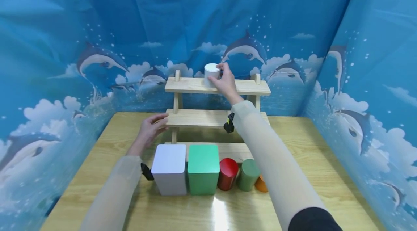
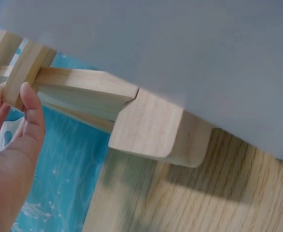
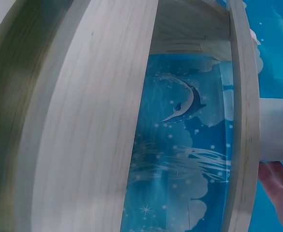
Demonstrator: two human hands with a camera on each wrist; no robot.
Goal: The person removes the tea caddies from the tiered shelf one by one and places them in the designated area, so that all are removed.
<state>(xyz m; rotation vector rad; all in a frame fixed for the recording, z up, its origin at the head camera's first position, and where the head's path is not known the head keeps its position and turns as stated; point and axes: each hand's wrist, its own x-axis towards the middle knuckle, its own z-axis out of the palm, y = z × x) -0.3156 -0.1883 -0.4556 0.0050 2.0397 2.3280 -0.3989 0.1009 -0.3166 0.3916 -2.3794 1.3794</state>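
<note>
On the top tier of a wooden three-step shelf, my right hand grips a white cylinder between thumb and fingers. The cylinder stands upright with its base at the board. At the right edge of the right wrist view, part of the white cylinder and of my right hand shows beyond the top board. My left hand is at the left end of the middle tier. Seen from the left wrist, thumb and fingers of my left hand pinch that board's end.
In front of the shelf stand a white box, a green box, a red cylinder, a green cylinder and an orange object partly behind my right sleeve. A blue dolphin curtain encloses the wooden table.
</note>
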